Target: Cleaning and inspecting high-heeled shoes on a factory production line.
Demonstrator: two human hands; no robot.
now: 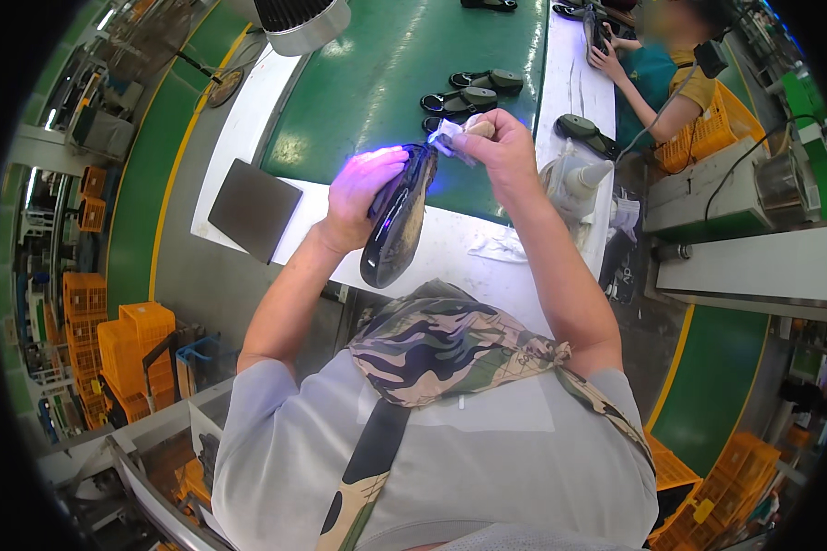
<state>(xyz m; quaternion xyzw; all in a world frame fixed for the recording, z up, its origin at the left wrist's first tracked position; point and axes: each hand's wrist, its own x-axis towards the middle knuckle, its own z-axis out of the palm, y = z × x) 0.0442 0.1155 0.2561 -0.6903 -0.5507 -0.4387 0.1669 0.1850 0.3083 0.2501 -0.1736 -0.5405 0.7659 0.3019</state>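
Observation:
My left hand (369,188) grips a glossy black shoe (397,225) from its left side, and violet light falls on the fingers. The shoe is tilted up, its pale brown sole side turned to the right. A crumpled white cloth (447,138) is pinched in my right hand (507,154), close to the upper end of the shoe. I cannot tell whether cloth and shoe touch. Beyond my hands, several dark shoes (473,97) lie on a green conveyor belt (368,92).
A lamp (305,26) hangs at the top. On the white table edge are a dark square plate (255,209), a white cloth (501,245) and a translucent bottle (581,179). At right, another shoe (588,138) lies near a person (657,92) handling one. Orange crates (138,349) stand left.

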